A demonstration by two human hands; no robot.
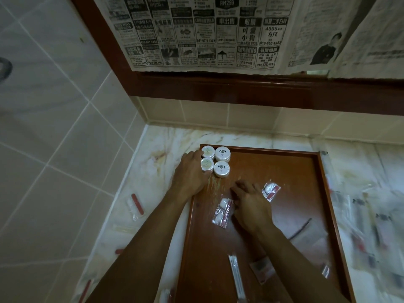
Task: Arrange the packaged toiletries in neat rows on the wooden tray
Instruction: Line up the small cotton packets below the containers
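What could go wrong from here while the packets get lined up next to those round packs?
1. The left hand touches the four round packs in the tray's far left corner; a nudge could break their two-by-two block.
2. The right hand rests between two loose sachets; sliding one may skew the other.
3. A sachet on the counter lies off the wooden tray and may be missed.

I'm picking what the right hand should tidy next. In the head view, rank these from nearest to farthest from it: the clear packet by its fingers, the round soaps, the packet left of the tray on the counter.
1. Clear packet, just left of the right hand.
2. Round soaps, tray's far left corner.
3. Counter packet, off the tray, far left.
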